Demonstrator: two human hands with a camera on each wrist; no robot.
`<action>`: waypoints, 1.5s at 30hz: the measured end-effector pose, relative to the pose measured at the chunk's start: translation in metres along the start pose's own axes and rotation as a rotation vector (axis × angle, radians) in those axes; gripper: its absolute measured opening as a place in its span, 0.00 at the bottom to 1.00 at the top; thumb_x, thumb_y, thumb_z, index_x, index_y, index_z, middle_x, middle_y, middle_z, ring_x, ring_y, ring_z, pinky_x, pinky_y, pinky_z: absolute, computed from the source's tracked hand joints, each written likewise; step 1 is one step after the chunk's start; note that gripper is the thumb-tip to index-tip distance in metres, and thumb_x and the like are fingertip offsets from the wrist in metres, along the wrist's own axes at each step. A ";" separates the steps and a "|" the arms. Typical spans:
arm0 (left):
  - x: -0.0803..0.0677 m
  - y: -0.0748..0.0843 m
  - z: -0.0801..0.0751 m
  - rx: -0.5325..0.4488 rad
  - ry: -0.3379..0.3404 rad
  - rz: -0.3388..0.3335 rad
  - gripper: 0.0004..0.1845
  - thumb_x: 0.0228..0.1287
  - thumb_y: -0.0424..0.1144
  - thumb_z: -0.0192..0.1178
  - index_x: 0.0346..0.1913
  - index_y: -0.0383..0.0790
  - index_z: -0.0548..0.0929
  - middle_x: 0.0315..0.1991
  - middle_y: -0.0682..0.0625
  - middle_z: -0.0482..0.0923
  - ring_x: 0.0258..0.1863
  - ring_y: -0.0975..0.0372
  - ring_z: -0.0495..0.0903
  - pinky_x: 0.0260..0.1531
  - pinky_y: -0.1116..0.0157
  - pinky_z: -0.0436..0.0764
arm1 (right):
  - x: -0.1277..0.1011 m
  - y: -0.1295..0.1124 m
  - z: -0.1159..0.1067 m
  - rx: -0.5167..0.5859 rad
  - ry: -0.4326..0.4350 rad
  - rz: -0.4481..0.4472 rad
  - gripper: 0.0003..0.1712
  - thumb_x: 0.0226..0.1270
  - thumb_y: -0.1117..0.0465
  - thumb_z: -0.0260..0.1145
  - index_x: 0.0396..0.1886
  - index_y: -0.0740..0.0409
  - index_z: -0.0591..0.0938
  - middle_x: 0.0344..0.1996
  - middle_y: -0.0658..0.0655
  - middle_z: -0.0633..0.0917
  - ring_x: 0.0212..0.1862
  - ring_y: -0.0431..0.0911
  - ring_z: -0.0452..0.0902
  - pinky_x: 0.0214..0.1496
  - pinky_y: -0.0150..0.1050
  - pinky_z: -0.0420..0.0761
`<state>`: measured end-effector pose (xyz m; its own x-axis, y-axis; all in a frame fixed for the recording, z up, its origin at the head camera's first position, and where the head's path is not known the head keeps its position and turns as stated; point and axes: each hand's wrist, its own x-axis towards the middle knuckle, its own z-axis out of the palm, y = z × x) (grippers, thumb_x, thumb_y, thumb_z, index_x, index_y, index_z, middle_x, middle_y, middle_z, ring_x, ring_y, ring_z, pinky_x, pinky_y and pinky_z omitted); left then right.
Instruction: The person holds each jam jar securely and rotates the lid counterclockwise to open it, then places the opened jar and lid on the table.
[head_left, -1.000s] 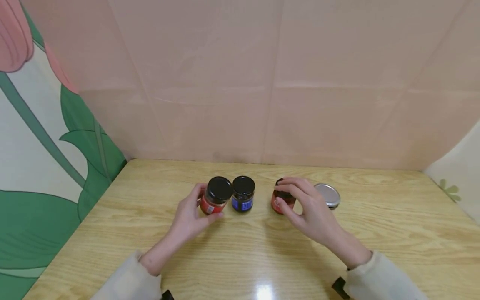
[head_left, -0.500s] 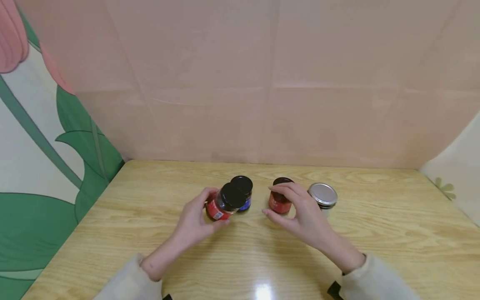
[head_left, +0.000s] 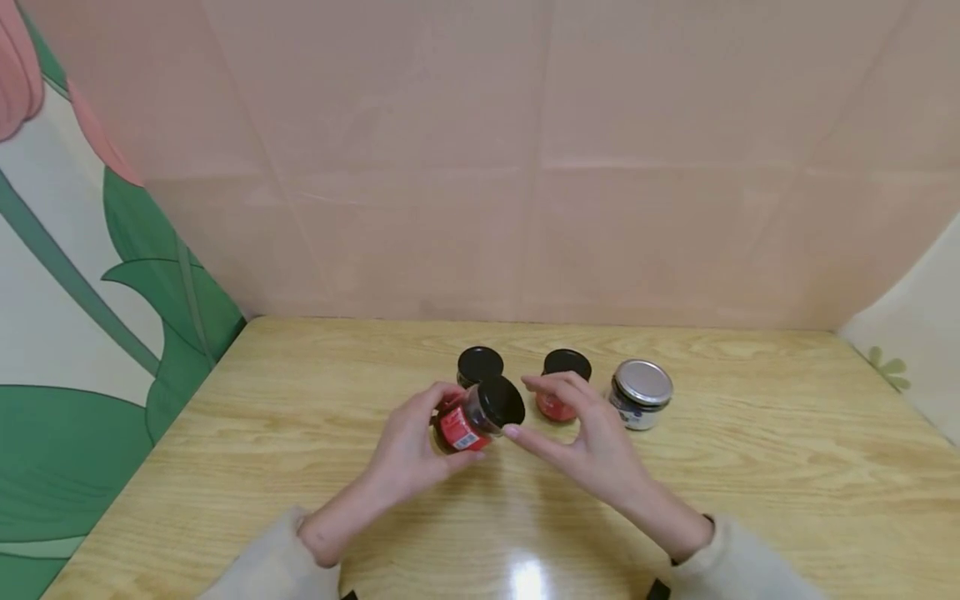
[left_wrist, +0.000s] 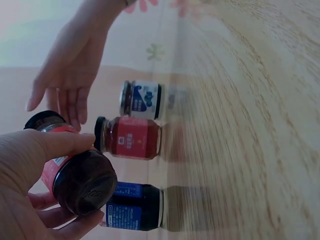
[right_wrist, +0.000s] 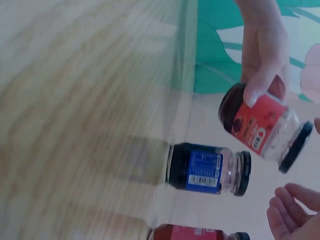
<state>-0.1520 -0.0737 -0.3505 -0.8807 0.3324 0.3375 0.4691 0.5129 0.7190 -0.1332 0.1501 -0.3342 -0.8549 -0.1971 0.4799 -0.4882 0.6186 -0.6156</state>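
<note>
glossy wood-grain table [head_left: 750,467], glass jar [head_left: 468,417] with shiny black lid [head_left: 501,400].

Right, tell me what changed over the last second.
The left hand lifted the red-label jar off the table, tilting it toward the right hand, which let go of the second red jar and moved to meet it. The blue-label jar and silver-lidded jar stayed put.

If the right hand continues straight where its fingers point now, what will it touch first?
Most likely the black lid of the red jar held by the left hand; the right hand looks close, though depth is unclear.
</note>
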 end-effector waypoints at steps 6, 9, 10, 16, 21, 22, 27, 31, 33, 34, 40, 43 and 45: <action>-0.001 0.004 0.005 0.016 -0.021 0.012 0.32 0.36 0.36 0.80 0.49 0.44 0.77 0.43 0.52 0.82 0.42 0.63 0.79 0.39 0.67 0.79 | -0.002 0.000 0.004 0.001 0.032 0.018 0.27 0.49 0.52 0.77 0.51 0.50 0.82 0.44 0.48 0.83 0.45 0.39 0.76 0.45 0.43 0.78; -0.002 0.006 0.006 0.020 -0.019 0.014 0.31 0.35 0.37 0.80 0.48 0.45 0.77 0.43 0.53 0.82 0.42 0.64 0.79 0.39 0.67 0.80 | -0.003 0.001 0.005 0.001 0.037 0.045 0.25 0.50 0.51 0.77 0.48 0.51 0.83 0.42 0.47 0.83 0.42 0.39 0.77 0.44 0.41 0.79; -0.002 0.007 0.007 0.019 -0.017 0.014 0.31 0.35 0.37 0.80 0.48 0.45 0.77 0.42 0.54 0.81 0.42 0.64 0.79 0.39 0.67 0.80 | -0.003 0.001 0.005 0.005 0.037 0.056 0.24 0.50 0.51 0.76 0.47 0.52 0.83 0.41 0.47 0.83 0.41 0.40 0.78 0.44 0.41 0.79; -0.002 0.012 0.009 0.005 -0.006 0.011 0.32 0.34 0.39 0.80 0.47 0.45 0.77 0.41 0.55 0.81 0.40 0.64 0.79 0.38 0.69 0.81 | -0.005 0.000 0.008 0.026 0.035 0.159 0.22 0.53 0.50 0.74 0.45 0.55 0.82 0.38 0.49 0.84 0.38 0.41 0.79 0.43 0.41 0.81; -0.002 0.015 0.013 0.021 0.011 0.028 0.33 0.32 0.39 0.81 0.46 0.45 0.76 0.41 0.54 0.80 0.40 0.64 0.79 0.38 0.68 0.81 | -0.004 -0.004 0.011 0.107 0.057 0.265 0.20 0.54 0.52 0.74 0.42 0.57 0.81 0.34 0.52 0.85 0.34 0.40 0.79 0.39 0.34 0.80; -0.002 0.015 0.013 0.027 0.014 0.033 0.33 0.32 0.39 0.81 0.46 0.44 0.76 0.41 0.54 0.80 0.40 0.64 0.79 0.38 0.68 0.81 | -0.004 -0.005 0.012 0.133 0.060 0.291 0.19 0.54 0.53 0.74 0.42 0.58 0.81 0.33 0.53 0.85 0.34 0.40 0.78 0.38 0.32 0.79; -0.003 0.017 0.016 0.020 0.010 0.026 0.32 0.32 0.39 0.81 0.45 0.45 0.76 0.41 0.55 0.80 0.40 0.64 0.78 0.37 0.70 0.81 | -0.006 -0.010 0.013 0.212 0.077 0.394 0.19 0.55 0.53 0.74 0.42 0.58 0.80 0.34 0.55 0.83 0.35 0.41 0.76 0.38 0.31 0.77; -0.003 0.019 0.017 0.018 0.003 0.011 0.32 0.32 0.40 0.81 0.45 0.46 0.75 0.41 0.55 0.79 0.40 0.64 0.78 0.37 0.70 0.80 | -0.008 -0.011 0.014 0.236 0.096 0.435 0.19 0.55 0.54 0.73 0.41 0.58 0.77 0.36 0.56 0.82 0.38 0.41 0.75 0.41 0.31 0.76; -0.003 0.020 0.017 0.028 0.001 0.011 0.33 0.33 0.41 0.81 0.45 0.47 0.75 0.41 0.56 0.79 0.40 0.65 0.78 0.37 0.70 0.80 | -0.009 -0.010 0.015 0.267 0.107 0.434 0.19 0.55 0.56 0.73 0.41 0.59 0.76 0.36 0.56 0.82 0.39 0.41 0.75 0.42 0.31 0.76; -0.003 0.021 0.017 0.029 0.000 0.012 0.33 0.32 0.41 0.81 0.45 0.47 0.75 0.41 0.56 0.79 0.40 0.65 0.78 0.38 0.69 0.80 | -0.010 -0.010 0.016 0.286 0.113 0.431 0.19 0.55 0.57 0.73 0.40 0.60 0.76 0.37 0.56 0.82 0.39 0.41 0.75 0.42 0.30 0.76; -0.004 0.021 0.017 0.018 -0.004 0.025 0.33 0.32 0.41 0.81 0.45 0.47 0.74 0.41 0.56 0.79 0.41 0.65 0.78 0.38 0.69 0.80 | -0.011 -0.008 0.016 0.394 0.129 0.397 0.17 0.54 0.64 0.73 0.39 0.64 0.76 0.39 0.57 0.82 0.39 0.40 0.77 0.45 0.29 0.76; -0.004 0.019 0.017 0.001 -0.007 0.020 0.33 0.33 0.41 0.81 0.45 0.47 0.74 0.41 0.56 0.80 0.41 0.65 0.78 0.38 0.69 0.80 | -0.011 -0.007 0.014 0.436 0.110 0.369 0.17 0.54 0.65 0.73 0.42 0.64 0.78 0.41 0.58 0.82 0.40 0.39 0.78 0.46 0.29 0.77; -0.004 0.019 0.017 -0.010 -0.012 0.017 0.32 0.33 0.40 0.81 0.45 0.47 0.74 0.41 0.56 0.79 0.41 0.65 0.78 0.37 0.70 0.80 | -0.012 -0.006 0.013 0.469 0.080 0.324 0.18 0.55 0.67 0.72 0.46 0.65 0.78 0.43 0.60 0.82 0.42 0.39 0.79 0.48 0.29 0.77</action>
<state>-0.1383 -0.0524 -0.3485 -0.8719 0.3500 0.3425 0.4830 0.4991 0.7195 -0.1224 0.1391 -0.3444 -0.9666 0.0157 0.2557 -0.2453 0.2310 -0.9415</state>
